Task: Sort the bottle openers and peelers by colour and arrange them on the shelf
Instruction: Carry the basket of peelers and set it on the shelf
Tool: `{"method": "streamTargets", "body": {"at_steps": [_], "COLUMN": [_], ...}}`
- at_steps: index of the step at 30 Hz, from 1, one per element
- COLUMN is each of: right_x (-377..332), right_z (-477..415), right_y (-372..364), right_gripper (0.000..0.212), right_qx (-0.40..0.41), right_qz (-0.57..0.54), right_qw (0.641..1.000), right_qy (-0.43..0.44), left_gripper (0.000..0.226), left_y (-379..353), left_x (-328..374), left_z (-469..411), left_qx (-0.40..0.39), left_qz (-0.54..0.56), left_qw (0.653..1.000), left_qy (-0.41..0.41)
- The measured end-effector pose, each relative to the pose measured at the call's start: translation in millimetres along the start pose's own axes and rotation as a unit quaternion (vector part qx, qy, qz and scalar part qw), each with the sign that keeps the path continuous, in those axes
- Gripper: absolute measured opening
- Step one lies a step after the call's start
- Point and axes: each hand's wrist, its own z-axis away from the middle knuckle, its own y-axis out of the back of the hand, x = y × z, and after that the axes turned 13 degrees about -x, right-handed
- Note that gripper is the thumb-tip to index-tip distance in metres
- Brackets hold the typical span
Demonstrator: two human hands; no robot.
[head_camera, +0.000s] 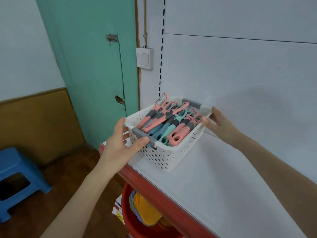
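Basket (163, 157) on shelf (223, 186), gripped at the rim: left hand (118, 146) near corner, right hand (219, 124) far corner. Peelers (171, 127) inside, unsorted, handle ends toward left hand.

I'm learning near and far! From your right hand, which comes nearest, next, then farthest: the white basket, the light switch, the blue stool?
1. white basket: the right hand grips its rim at the far right corner, so it is touching.
2. light switch: on the wall, up and to the left.
3. blue stool: down on the floor, far to the left.
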Motion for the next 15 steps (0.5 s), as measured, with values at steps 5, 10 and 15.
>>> {"method": "streamTargets", "body": {"at_steps": [5, 10, 15], "right_x": [2, 19, -10], "right_z": [-4, -12, 11], "right_y": [6, 15, 10], "right_gripper": [0.078, 0.093, 0.084], "right_qx": [-0.012, -0.036, 0.004], "right_qz": [0.006, 0.059, 0.131], "right_qw": [1.0, 0.996, 0.989], "right_qy": [-0.024, -0.052, -0.07], "left_gripper": [0.095, 0.104, 0.083], "left_y": [2, 10, 16], "left_x": [6, 6, 21], "left_z": [-4, -8, 5], "left_qx": [-0.05, -0.09, -0.05], "left_qz": [0.001, -0.045, -0.291], "left_qw": [0.999, 0.995, 0.956], "left_qy": [-0.014, 0.008, 0.01]}}
